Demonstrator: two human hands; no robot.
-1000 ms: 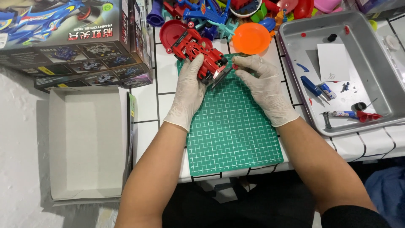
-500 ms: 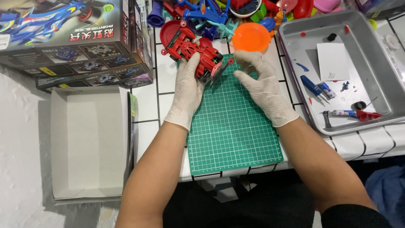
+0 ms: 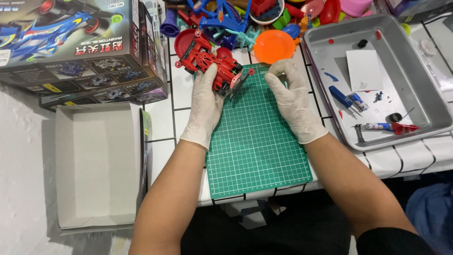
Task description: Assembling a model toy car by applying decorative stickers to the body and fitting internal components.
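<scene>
You are wearing white gloves on both hands. Your left hand (image 3: 207,101) is closing its grip around a red toy race car (image 3: 211,61), which is lying at the top left corner of the green cutting mat (image 3: 257,141), partly on the mat and partly on the white tiled desk (image 3: 160,118). Your right hand (image 3: 292,97) is resting on the upper right part of the mat, its fingers curling together near the mat's top edge; whether they are pinching anything cannot be told. The two hands are sitting apart, with bare mat between them.

An orange dish (image 3: 273,46) is lying just beyond your right hand, at the edge of a pile of coloured plastic parts (image 3: 226,21). A metal tray (image 3: 424,89) is standing to the right, holding a white card (image 3: 364,70), blue tools (image 3: 348,98) and a red-tipped tool (image 3: 391,126). To the left, an open white cardboard box (image 3: 96,165) is lying below a printed model car box (image 3: 71,42).
</scene>
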